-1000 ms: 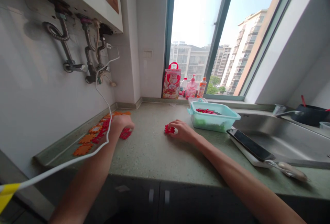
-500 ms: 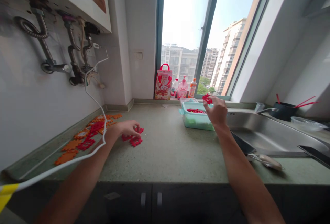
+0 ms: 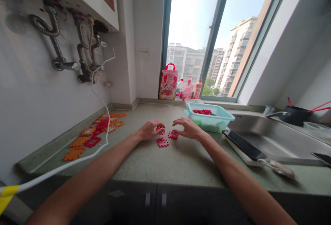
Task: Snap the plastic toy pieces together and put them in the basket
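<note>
My left hand (image 3: 152, 130) is over the counter, its fingers and thumb closed about a red interlocking puzzle piece (image 3: 162, 130), partly hidden by the fingers. Just below it a second red puzzle piece (image 3: 162, 142) lies flat. Facing it from the right, my right hand (image 3: 188, 128) has thumb and fingers parted. A third red puzzle piece (image 3: 172, 135) lies beside that thumb; whether they touch is hard to tell.
Orange and red puzzle pieces (image 3: 73, 154) lie along the left wall behind a white cable (image 3: 85, 156). A mint-green tub (image 3: 210, 123) holds red pieces. Right of it are a dark phone-like slab (image 3: 244, 144), a metal-handled tool (image 3: 280, 168) and the sink (image 3: 274, 138).
My left hand has moved right with the red pieces to mid-counter. My right hand has come down from above the tub, and its red piece now lies by the others. The view has shifted slightly.
</note>
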`<state>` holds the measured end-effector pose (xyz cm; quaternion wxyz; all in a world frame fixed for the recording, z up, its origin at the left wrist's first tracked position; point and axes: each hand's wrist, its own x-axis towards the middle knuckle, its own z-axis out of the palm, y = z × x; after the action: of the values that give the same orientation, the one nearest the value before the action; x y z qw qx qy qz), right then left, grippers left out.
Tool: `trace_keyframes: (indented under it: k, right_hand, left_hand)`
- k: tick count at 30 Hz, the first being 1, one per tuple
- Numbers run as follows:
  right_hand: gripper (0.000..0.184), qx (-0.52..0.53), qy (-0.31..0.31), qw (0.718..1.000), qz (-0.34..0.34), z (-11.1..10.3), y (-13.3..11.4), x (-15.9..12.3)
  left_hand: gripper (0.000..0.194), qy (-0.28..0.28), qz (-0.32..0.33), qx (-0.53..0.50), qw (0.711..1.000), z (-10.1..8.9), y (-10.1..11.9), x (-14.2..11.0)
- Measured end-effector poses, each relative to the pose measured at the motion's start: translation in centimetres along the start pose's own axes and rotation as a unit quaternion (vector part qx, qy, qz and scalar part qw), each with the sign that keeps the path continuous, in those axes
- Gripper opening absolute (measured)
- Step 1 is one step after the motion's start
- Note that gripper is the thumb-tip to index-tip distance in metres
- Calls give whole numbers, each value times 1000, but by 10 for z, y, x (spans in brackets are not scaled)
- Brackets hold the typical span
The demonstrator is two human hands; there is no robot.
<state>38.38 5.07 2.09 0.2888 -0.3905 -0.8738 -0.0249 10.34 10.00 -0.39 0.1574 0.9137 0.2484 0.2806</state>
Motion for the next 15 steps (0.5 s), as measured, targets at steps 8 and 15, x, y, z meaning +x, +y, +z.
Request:
trace_keyframes:
  k: [8,15]
  right_hand:
    - [18,30,-106,993,48,16,5,-6]
    - [28,81,5,997,-3,24,-28,1]
  left_hand:
    - [22,8,-90,141,986,-23,-34,-12]
    - [24,25,-134,202,970,-21,-42,-8]
